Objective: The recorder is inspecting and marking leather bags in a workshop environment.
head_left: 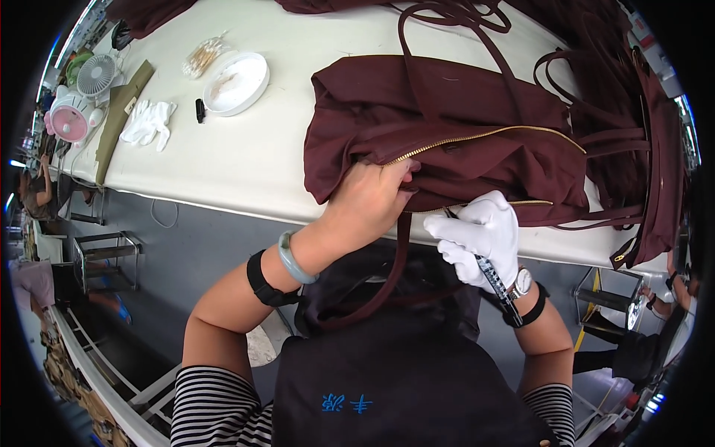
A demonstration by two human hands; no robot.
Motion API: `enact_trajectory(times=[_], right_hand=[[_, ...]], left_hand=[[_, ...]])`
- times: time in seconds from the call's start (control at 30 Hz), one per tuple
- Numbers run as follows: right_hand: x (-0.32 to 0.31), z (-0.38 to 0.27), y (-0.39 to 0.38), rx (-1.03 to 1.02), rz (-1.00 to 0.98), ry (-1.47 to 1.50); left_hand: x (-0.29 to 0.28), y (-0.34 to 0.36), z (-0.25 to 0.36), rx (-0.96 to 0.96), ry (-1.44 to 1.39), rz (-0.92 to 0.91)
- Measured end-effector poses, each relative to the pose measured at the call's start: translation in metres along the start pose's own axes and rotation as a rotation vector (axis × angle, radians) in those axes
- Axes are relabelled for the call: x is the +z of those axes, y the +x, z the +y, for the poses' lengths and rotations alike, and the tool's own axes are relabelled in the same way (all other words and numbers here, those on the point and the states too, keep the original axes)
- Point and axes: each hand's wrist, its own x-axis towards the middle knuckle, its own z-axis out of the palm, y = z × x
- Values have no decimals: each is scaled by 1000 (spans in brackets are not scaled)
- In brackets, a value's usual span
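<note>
Head view shows a maroon bag (447, 93) lying on the bench (283, 141), its mouth facing the person along the near edge. The bare left hand (370, 197) has its fingers curled in on the bag's rim beside the gold zipper (484, 135), a closed grip on a fold of cloth. The gloved right hand (480, 237) is at the lower side of the mouth, its grip folded around a dark patterned pen (494, 277); whether the tip touches the cloth, I cannot tell.

If the tip is bare, a slip could leave a stray mark on the fabric, and the slack folds make that likelier, since they may shift under light pressure. The zipper teeth could snag the glove. One strap (393, 279) hangs over the near edge toward the lap, so a tug on it might drag the bag forward and spoil the left hand's hold.

The bench has a pale, smooth covering. Off to the left lie a white dish (261, 88), a pack of cotton swabs (203, 56), a small black cap (200, 110), a spare white glove (149, 125) and an olive strip (121, 123), near two small fans (97, 75). More maroon bags (659, 164) crowd the right end. Beyond are a grey floor (197, 242), a metal-framed stool (106, 255) and other people at both sides.
</note>
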Motion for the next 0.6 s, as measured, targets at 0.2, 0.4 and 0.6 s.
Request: enact_trajectory(times=[0.2,0.4,0.6], right_hand=[[29,-12,2,141,201,220],[32,-14,6,104,178,151],[38,-14,8,162,212,129]], left_hand=[[5,-4,3,25,48,48],[2,-3,2,64,26,51],[2,-3,2,79,16,37]])
